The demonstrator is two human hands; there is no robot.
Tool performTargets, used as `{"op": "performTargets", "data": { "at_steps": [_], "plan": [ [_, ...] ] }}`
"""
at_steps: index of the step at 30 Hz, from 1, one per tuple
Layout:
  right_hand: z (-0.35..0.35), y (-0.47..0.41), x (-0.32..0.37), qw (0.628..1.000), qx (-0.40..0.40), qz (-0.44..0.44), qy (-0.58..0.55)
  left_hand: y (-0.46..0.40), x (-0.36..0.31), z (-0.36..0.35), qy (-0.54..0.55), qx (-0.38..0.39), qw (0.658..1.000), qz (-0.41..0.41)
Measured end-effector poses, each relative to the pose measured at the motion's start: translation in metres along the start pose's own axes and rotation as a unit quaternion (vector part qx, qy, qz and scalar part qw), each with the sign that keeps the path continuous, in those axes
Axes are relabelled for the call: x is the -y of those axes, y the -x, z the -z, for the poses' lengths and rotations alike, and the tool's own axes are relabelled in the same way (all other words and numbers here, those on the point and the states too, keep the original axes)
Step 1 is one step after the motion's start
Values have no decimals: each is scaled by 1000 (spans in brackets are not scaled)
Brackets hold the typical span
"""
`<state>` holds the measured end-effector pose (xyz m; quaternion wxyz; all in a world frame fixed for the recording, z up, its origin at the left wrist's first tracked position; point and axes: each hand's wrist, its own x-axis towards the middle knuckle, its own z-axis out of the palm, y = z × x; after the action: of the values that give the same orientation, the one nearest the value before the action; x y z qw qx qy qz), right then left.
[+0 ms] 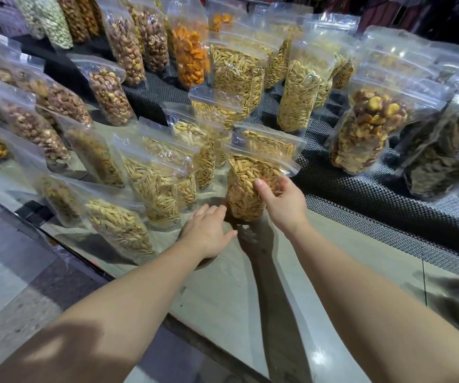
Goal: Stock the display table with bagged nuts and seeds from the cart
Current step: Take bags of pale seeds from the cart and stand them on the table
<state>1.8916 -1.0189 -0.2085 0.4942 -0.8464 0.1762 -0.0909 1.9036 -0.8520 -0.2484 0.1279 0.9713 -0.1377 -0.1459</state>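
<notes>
seed bag [246,186]: clear plastic, glossy, creased at the sealed top, catching glints; pale ridged seeds show through, dry and matt.
display table [222,288]: smooth, shiny, mirror-like top, throwing back a dark reflection of the forearm.
mesh mat [374,197]: dark, open-weave, rough, rubbery-looking, matt.
right hand [280,200]: bare skin pressed on the slick plastic film.
left hand [209,230]: bare skin, flat just above the glossy top.
orange snack bag [191,56]: same see-through glossy plastic, contents bright and rough-edged.
brown nut bags [366,134]: crinkled clear film, nuts inside lumpy with a slight sheen.
floor [10,272]: polished stone-like tiles, speckled.
</notes>
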Motion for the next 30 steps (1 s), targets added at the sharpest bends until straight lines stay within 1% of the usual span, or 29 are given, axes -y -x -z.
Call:
{"op": "performTargets", "data": {
  "at_steps": [3, 8, 13, 17, 20, 24, 27, 30],
  "plan": [
    [3, 0, 3, 1000, 12, -9, -5, 2, -1, 3, -34, 2, 999, -5],
    [13, 3, 9, 999, 28, -19, -2, 7, -2, 10, -55, 15, 998, -10],
    [22, 23, 18, 999, 11, -43, -13, 19, 1, 13, -67, 27, 997, -29],
    [25, 65, 17, 996, -18, -91, -20, 38, 5, 15, -91, 28, 994, -51],
    [29, 106, 13, 992, -53, -115, -4, 59, -1, 17, -104, 27, 989, -98],
    [47, 166, -4, 978, -106, -159, 79, 94, -34, 10, -127, 37, 976, -175],
    [79, 220, -24, 961, -140, -191, 143, 122, -72, -6, -150, 50, 955, -250],
    [120, 285, -47, 938, -190, -234, 168, 155, -120, -25, -165, 57, 927, -333]
  ]
}}
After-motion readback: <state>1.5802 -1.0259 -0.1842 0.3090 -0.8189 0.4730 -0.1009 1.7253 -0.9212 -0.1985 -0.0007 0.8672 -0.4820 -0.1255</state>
